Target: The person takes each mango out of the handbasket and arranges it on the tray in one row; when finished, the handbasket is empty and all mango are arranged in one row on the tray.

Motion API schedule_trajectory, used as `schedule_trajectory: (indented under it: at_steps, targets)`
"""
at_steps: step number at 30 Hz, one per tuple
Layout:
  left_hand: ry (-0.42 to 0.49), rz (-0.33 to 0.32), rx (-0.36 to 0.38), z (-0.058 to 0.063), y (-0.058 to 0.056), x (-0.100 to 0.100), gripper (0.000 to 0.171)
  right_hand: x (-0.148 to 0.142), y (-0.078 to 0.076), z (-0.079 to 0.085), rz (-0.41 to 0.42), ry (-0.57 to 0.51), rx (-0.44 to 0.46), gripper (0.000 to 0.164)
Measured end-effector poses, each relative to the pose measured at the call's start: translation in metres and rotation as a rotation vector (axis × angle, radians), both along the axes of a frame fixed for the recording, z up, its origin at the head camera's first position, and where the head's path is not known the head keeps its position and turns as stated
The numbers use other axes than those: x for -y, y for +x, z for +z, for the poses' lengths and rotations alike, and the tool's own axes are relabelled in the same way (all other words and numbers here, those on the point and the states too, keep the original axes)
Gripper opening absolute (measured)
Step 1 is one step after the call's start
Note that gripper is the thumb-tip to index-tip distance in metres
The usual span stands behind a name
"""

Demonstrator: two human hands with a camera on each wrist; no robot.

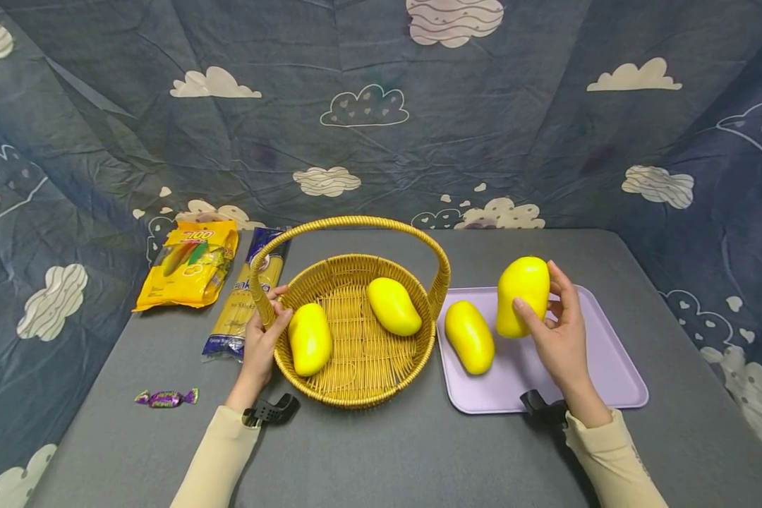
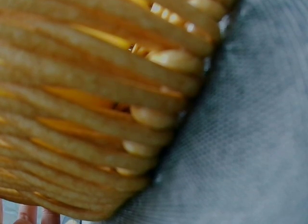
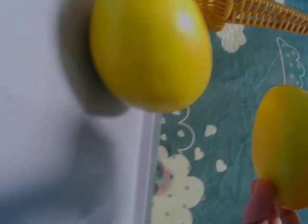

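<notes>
A wicker basket with a tall arched handle stands in the middle of the table; two yellow mangoes lie inside, one mango at the left and another mango at the right. My left hand grips the basket's left side by the handle's base. Close up, the left wrist view shows the woven basket wall and a few fingertips. Above a lilac tray, my right hand holds a mango between thumb and fingers. One more mango lies on the tray's left part.
Behind the left hand lie a pack of spaghetti and a yellow bag with a mango picture. A purple wrapped candy is at the front left. Cloud-patterned cloth hangs behind the grey table.
</notes>
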State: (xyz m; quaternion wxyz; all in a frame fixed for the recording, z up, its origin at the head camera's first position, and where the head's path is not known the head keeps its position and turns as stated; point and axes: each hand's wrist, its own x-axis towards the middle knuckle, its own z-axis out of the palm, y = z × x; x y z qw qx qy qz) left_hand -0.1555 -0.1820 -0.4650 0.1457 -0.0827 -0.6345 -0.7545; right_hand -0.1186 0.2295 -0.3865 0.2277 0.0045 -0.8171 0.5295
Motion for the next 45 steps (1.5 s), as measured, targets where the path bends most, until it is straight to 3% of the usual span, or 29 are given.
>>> schedule_trajectory:
  at_steps: [7, 11, 21, 28, 29, 35, 42, 45]
  targets:
    - [0.001, -0.003, 0.001, -0.001, 0.000, 0.000, 0.011, -0.021, -0.013, -0.031, -0.039, 0.111, 0.116, 0.068]
    - [0.000, 0.000, 0.007, -0.002, -0.001, 0.000, 0.012, -0.028, -0.016, -0.039, -0.049, 0.172, 0.200, 0.069]
    - [-0.011, 0.007, 0.006, -0.003, -0.001, 0.001, 0.012, -0.029, -0.015, -0.035, 0.002, 0.180, 0.348, 0.075]
    - [-0.005, 0.002, 0.006, -0.002, -0.001, 0.001, 0.012, -0.068, -0.044, -0.097, 0.008, 0.262, 0.373, 0.083]
    - [-0.005, 0.002, 0.006, -0.002, -0.001, 0.001, 0.012, -0.069, -0.044, -0.098, 0.007, 0.268, 0.383, 0.084]
    - [-0.005, 0.003, 0.004, -0.003, -0.001, 0.001, 0.013, -0.066, -0.042, -0.094, 0.013, 0.301, 0.392, 0.085]
    - [-0.004, 0.000, -0.008, -0.002, -0.001, 0.000, 0.012, -0.041, -0.022, -0.050, 0.062, 0.272, 0.426, 0.081]
    - [-0.001, -0.004, -0.010, -0.001, -0.001, 0.000, 0.012, -0.036, -0.018, -0.041, 0.088, 0.282, 0.444, 0.078]
